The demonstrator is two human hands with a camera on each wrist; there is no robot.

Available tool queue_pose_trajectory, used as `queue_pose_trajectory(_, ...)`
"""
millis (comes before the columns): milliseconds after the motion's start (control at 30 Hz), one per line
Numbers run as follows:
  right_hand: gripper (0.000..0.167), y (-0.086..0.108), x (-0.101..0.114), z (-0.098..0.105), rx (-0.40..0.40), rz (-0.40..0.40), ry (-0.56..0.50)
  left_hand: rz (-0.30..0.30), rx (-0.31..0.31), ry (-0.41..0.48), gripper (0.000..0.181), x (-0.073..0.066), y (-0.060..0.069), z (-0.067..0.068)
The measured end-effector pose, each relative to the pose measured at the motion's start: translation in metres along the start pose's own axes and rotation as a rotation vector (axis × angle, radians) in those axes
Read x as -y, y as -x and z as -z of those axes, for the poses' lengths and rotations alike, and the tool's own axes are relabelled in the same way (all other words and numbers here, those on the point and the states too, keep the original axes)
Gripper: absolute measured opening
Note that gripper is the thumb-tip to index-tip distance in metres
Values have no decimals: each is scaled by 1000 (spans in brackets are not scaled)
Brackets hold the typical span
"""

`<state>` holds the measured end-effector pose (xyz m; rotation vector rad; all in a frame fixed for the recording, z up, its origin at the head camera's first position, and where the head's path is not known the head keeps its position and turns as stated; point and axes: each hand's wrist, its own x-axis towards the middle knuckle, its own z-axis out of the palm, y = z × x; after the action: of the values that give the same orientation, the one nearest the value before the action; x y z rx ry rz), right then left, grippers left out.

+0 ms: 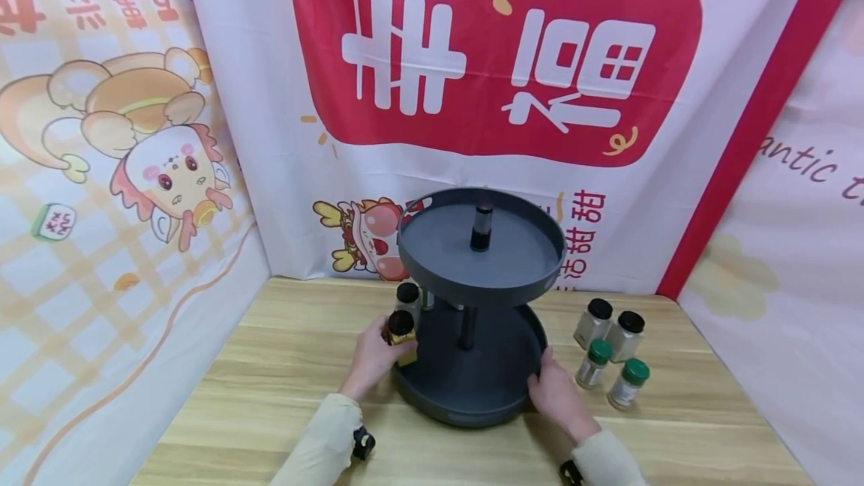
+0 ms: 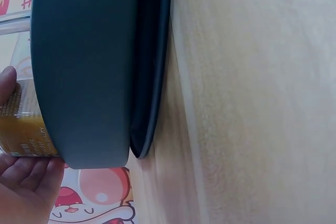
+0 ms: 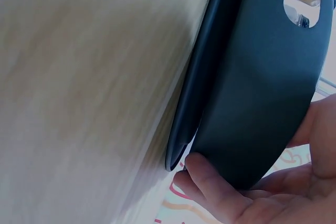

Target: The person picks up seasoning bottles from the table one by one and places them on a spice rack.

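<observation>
A dark grey two-tier round tray (image 1: 472, 396) stands on the wooden table. At the left edge of its lower tier, the left hand (image 1: 373, 357) grips a square jar with a black lid and yellow-brown contents (image 1: 403, 347). Fingers and thumb hold the same jar (image 2: 29, 132) beside the tray wall (image 2: 86, 72) in the left wrist view. Around the right rim of the lower tier lies the right hand (image 1: 556, 392); the right wrist view shows its fingers (image 3: 210, 182) curled against the outer wall (image 3: 252, 87). Another black-lidded jar (image 1: 408, 297) is just behind the held one.
Right of the tray stand two black-lidded jars (image 1: 594, 323) (image 1: 625, 336) and two green-lidded jars (image 1: 591, 366) (image 1: 628, 385). More glass containers show partly beneath the upper tier (image 1: 482, 287). Printed cloths (image 1: 499, 122) hang behind the wooden table (image 1: 270, 366) and at both sides.
</observation>
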<state>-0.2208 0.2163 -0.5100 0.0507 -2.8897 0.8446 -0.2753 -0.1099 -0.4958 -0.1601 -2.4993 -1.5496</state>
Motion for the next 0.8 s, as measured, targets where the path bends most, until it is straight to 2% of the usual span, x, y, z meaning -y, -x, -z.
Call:
queue_pose_trajectory(200,63,3,3,-1,-37,14,5,-14,-16,-54,37,2,-2,-1)
queue_pose_trajectory(367,63,4,4,-1,-35,9,15,-20,-31,-71,36,4,-3,-3)
queue_pose_trajectory(533,63,4,3,-2,-24,6,23,-43,-17,-82,35,6,-3,-4)
queue_pose_trajectory(800,64,2,2,-3,-8,-21,3,-25,12,-82,38,8,-5,-3)
